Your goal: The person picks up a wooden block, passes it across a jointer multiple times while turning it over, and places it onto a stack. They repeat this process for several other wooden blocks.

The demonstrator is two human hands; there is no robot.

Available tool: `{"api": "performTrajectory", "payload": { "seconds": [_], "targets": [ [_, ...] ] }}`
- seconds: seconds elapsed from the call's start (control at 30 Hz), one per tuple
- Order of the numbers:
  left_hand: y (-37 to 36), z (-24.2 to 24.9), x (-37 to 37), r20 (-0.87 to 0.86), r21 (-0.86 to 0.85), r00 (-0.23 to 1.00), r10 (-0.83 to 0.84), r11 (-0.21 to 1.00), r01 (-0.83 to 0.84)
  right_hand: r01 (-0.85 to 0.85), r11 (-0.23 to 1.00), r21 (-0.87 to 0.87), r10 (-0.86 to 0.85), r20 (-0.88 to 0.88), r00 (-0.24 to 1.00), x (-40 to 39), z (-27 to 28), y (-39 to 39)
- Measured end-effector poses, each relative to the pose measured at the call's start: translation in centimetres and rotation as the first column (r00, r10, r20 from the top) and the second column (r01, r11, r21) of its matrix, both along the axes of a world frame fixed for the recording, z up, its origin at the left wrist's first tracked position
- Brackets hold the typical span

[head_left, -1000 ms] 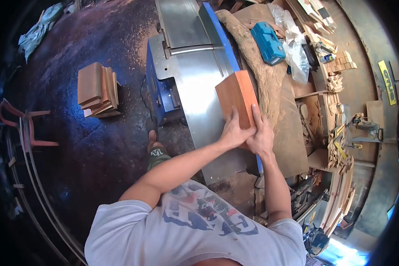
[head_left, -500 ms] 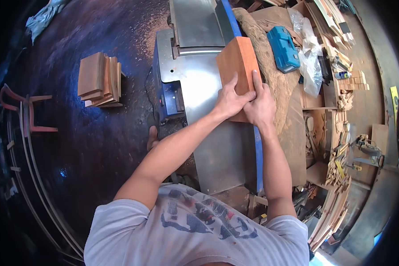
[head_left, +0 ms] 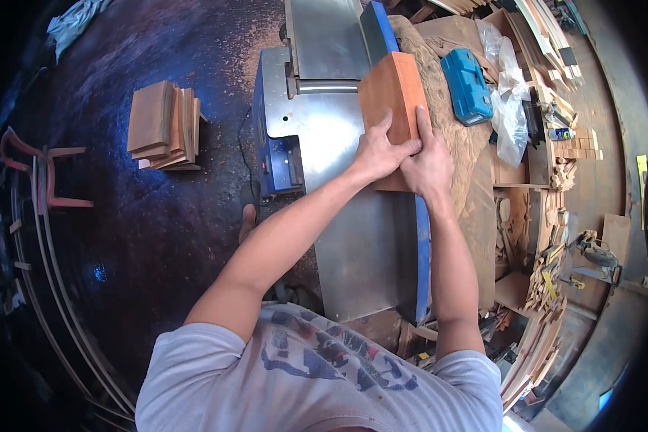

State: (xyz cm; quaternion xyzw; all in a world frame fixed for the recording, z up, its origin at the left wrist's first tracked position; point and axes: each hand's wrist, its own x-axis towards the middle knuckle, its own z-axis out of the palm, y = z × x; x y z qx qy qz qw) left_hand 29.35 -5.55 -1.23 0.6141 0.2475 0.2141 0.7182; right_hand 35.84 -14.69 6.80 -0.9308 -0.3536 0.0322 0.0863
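A reddish-brown wooden board [head_left: 381, 92] stands on edge on the jointer [head_left: 360, 259], alongside its blue fence [head_left: 423, 252]. The left hand [head_left: 381, 153], partly closed, grips the board at seven o'clock, index finger up the broad face, thumb reaching over to the right hand [head_left: 428, 164]. That hand, half curled, holds the board at five o'clock, one finger straight along the narrow edge; its other fingertips are hidden. A teal tool case [head_left: 468, 86] lies at the board's two o'clock, a stack of planks [head_left: 151, 119] at nine
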Motion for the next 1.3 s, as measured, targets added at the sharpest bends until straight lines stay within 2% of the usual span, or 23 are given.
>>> {"api": "performTrajectory", "payload": {
  "seconds": [0.27,0.37,0.47,0.7,0.9,1.0,1.13,1.17,1.27,1.3],
  "targets": [
    [1.5,0.2,0.7,-0.046,-0.018,0.997,-0.067,0.998,0.067,-0.002,1.000,-0.013,0.001,-0.015,1.000,0.7,0.4,1.4],
    [1.7,-1.0,1.6,0.050,-0.051,0.999,-0.009,0.999,0.012,0.000,1.000,-0.016,0.000,-0.016,1.000,1.0,0.4,1.9],
    [2.6,-0.3,1.7,-0.052,-0.009,0.998,-0.023,1.000,0.023,0.009,1.000,-0.012,-0.010,-0.024,1.000,1.3,0.5,2.6],
    [5.5,-1.7,4.1,0.058,-0.041,0.996,-0.074,0.996,0.076,-0.020,1.000,0.011,0.020,-0.021,1.000,2.8,0.3,4.9],
    [9.2,-0.3,4.7,-0.032,0.129,0.984,-0.177,0.975,0.180,-0.047,0.999,-0.003,0.047,-0.006,0.999,4.2,0.3,7.2],
    [11.3,0.3,5.7,-0.214,0.263,0.965,-0.154,0.942,0.209,-0.063,0.998,0.018,0.063,-0.001,0.998,5.1,0.1,8.3],
    [12.9,1.1,6.1,-0.215,0.179,0.953,-0.213,0.951,0.253,-0.062,0.998,0.009,0.062,-0.023,0.998,5.7,0.4,9.3],
    [13.0,1.5,6.1,-0.269,0.215,0.945,-0.187,0.945,0.248,-0.064,0.998,0.013,0.064,-0.025,0.998,6.1,0.1,9.6],
    [14.1,2.0,6.2,-0.242,0.151,0.928,-0.284,0.933,0.326,-0.067,0.998,0.014,0.067,-0.012,0.998,6.6,-0.4,10.3],
    [14.3,1.8,6.5,-0.269,0.187,0.929,-0.254,0.932,0.309,-0.069,0.997,0.017,0.069,0.000,0.998,6.8,-0.3,10.7]
  ]
}}
